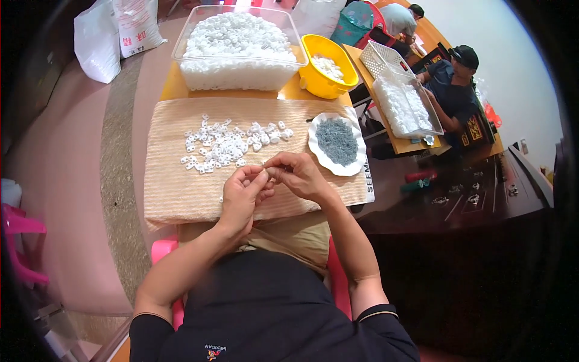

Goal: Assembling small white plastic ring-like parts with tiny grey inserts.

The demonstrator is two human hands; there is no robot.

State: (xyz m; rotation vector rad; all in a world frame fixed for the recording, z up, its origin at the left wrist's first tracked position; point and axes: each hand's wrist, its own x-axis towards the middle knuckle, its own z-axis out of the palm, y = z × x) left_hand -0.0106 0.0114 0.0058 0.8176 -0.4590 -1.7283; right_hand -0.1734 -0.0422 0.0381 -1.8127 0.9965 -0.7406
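In the head view, the left hand (244,190) and right hand (298,176) meet over the near edge of the desk (170,87), fingers of both pinched together at the tips, seemingly on a small part too hidden to identify. The work looks far from done: loose white pieces (224,146) lie scattered across the middle of the towel (166,187), the clear bin (186,75) at the desk's far edge is heaped with more, and the yellow tub (322,88) at the far right corner carries only a modest heap. Whether any of these are finished, I cannot tell. The pieces are small, smooth and rounded, plastic-looking, many with dark holes. By the desk's right edge, a white dish (345,171) with a wavy rim holds a tangled mound of thin grey bits (336,142), probably metal. The towel is soft and tan, ribbed with pale stripes.
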